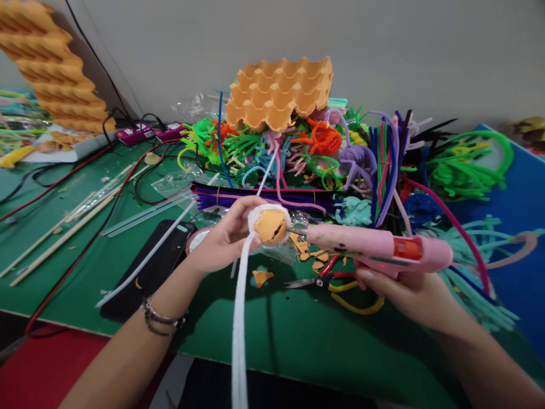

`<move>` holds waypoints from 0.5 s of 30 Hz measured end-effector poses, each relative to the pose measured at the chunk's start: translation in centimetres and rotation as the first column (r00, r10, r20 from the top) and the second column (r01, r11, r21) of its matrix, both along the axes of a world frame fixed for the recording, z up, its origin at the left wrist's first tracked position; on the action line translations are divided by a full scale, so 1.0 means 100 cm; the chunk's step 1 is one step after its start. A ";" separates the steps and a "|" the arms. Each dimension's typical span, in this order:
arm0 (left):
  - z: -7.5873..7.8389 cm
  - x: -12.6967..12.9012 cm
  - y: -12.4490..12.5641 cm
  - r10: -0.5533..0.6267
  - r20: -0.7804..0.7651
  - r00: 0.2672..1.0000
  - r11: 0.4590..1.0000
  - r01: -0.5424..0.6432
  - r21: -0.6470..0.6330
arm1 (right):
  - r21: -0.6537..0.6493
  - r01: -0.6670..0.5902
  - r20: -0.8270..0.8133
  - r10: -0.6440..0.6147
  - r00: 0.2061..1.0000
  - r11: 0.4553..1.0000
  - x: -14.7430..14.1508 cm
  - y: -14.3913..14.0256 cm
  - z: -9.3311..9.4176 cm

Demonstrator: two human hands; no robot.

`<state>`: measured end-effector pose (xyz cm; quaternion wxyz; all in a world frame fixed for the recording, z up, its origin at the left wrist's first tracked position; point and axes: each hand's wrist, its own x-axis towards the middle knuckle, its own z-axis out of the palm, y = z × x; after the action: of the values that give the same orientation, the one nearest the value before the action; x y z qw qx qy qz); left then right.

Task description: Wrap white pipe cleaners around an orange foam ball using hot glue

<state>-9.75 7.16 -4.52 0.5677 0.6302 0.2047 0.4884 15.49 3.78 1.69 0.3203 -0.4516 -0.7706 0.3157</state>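
Over the green table, held up between both hands, I see a small orange cup with a fuzzy white stem wound around it. The left hand pinches it, thumb and fingers close together. The right hand is wrapped around a pink glue gun, its metal nozzle at the cup's right side; I can't tell whether they touch. Scissors lie below, beside an orange scrap.
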 end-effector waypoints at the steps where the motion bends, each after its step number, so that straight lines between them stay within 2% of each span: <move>1: 0.002 0.000 0.000 0.002 -0.009 1.000 1.000 -0.002 -0.005 | 0.001 0.005 -0.007 -0.005 1.000 1.000 0.000 0.000 0.000; 7: 0.011 0.000 -0.002 0.029 -0.100 0.995 1.000 -0.029 0.008 | 0.026 0.014 0.001 -0.014 1.000 1.000 0.001 0.000 0.000; 15: 0.009 -0.002 0.000 0.002 -0.157 0.988 1.000 -0.003 -0.011 | 0.035 0.026 -0.003 -0.026 1.000 0.999 0.003 0.002 0.001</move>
<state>-9.94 7.16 -3.63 0.5526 0.6634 0.2523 0.4369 15.80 4.01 1.79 0.3334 -0.4554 -0.7697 0.2984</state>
